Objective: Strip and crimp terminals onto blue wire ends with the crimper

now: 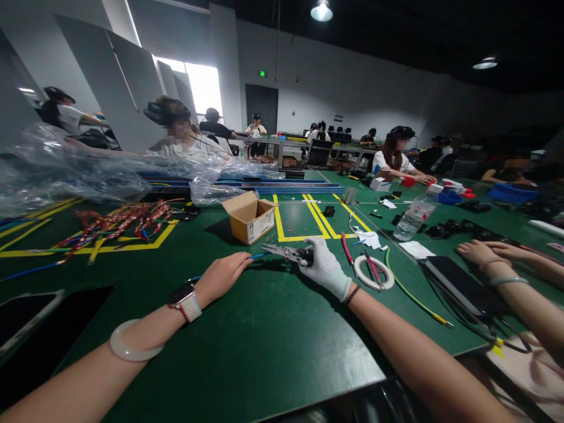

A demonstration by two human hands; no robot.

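My left hand, bare and wearing a watch, pinches a blue wire that runs under the palm and shows again near the wrist. The wire's far end meets the jaws of a metal wire stripper. My right hand, in a white glove, is closed around the stripper's dark handles. Just behind the tool stands an open small cardboard box. To the right of my gloved hand lie a white tape roll, red wire pieces and a green-yellow wire.
Stripped copper wires lie in a bundle at left, behind phones. Clear plastic wrap covers the back left. A water bottle, a black power bank and another person's hands are at right.
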